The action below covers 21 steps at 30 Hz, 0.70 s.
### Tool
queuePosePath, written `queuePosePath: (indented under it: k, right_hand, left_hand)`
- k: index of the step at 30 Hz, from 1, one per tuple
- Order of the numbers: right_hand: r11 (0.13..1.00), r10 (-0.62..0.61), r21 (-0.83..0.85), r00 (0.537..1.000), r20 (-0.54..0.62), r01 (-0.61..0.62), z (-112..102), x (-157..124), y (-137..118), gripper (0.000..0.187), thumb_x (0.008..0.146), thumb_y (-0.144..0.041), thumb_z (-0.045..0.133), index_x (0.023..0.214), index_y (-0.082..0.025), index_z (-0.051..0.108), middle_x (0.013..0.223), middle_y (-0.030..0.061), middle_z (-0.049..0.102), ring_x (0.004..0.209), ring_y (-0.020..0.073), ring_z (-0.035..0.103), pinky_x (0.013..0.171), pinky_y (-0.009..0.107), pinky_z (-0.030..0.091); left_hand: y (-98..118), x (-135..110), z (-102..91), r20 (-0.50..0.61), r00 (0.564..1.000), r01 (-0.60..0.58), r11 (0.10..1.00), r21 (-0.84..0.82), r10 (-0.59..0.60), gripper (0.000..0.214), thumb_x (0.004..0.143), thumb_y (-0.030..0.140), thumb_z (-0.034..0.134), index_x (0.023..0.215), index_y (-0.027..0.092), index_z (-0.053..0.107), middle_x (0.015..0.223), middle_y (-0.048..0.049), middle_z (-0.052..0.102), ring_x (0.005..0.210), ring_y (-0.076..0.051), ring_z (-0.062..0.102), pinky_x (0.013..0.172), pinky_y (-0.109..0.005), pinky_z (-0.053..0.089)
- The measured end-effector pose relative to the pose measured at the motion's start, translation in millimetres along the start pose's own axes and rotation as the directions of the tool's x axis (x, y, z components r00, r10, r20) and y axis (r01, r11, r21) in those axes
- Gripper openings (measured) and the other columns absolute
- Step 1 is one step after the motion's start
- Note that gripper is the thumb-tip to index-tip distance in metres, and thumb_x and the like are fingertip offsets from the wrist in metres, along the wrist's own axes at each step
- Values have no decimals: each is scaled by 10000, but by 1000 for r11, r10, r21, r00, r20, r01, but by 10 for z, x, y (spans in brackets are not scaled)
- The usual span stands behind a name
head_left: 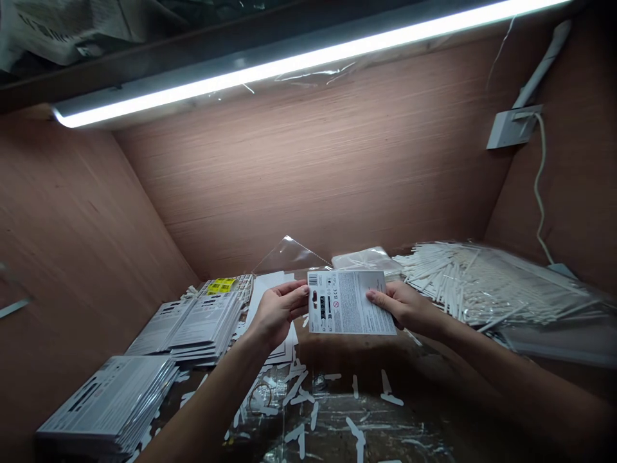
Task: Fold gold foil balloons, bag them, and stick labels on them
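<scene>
I hold a white printed packaging card (351,302) in front of me with both hands, above the work surface. My left hand (277,314) pinches its left edge, fingers closed on it. My right hand (403,305) grips its right edge. A clear plastic sleeve (289,254) rises just behind the card; I cannot tell whether the card sits partly inside it.
Stacks of printed cards (200,320) lie at the left, another stack (110,402) nearer the front left. A heap of white sticks in clear bags (482,283) fills the right. White paper strips (301,392) litter the surface. Wooden walls enclose the booth; a light bar (299,61) runs overhead.
</scene>
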State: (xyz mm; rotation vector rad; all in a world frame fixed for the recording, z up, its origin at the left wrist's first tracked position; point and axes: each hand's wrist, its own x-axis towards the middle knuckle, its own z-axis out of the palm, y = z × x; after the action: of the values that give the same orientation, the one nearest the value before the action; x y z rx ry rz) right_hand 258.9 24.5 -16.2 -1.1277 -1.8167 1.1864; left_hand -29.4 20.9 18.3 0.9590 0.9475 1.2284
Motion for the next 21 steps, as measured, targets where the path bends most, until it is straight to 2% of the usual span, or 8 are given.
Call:
queuePosePath:
  k: [4,8,12,15,18,21]
  right_hand:
    - [999,-29,-20,992,-126,26,-33,16,9,615,904,-752,531,686,-176,525,565,-11,488,461,112,447,425,248,308]
    - [997,-63,-61,975,-214,51,-30,27,20,635,899,-766,524,652,-181,502,565,-7,476,473,109,427,434,250,271]
    - [994,-81,-88,973,-218,63,-26,8,-30,637,906,-756,523,626,-184,506,547,4,485,462,120,439,433,257,280]
    - [994,-85,-88,976,-199,68,-65,4,-70,633,910,-751,519,622,-186,523,540,14,502,458,139,477,430,269,325]
    - [994,-92,-82,976,-198,77,-101,24,-51,624,909,-743,529,634,-183,534,571,19,514,490,142,485,447,268,335]
    - [994,-95,-74,971,-220,80,-86,55,31,629,895,-754,541,630,-184,512,576,7,485,504,128,438,456,261,292]
  left_hand:
    - [-28,-12,14,-15,1000,13,999,-37,-13,160,891,85,732,1046,53,758,1004,-172,798,812,-195,778,756,-294,656]
    - [-32,-40,45,-27,1000,9,996,-86,-11,162,873,97,763,1032,67,768,992,-158,801,792,-182,775,726,-272,651]
    - [-45,-57,72,-41,999,-27,995,-96,23,235,773,69,848,998,67,780,916,-137,804,737,-161,762,713,-252,642]
    - [-53,-54,71,-31,999,-37,997,-74,34,260,750,105,877,989,66,784,897,-139,801,720,-167,756,712,-274,646]
    - [-62,-51,66,-38,999,-16,998,-59,14,268,751,125,886,991,68,782,956,-163,800,745,-182,766,719,-287,651]
    - [-93,-53,64,-73,997,7,999,-41,-10,275,745,110,890,991,60,777,1012,-188,795,776,-202,776,731,-300,659]
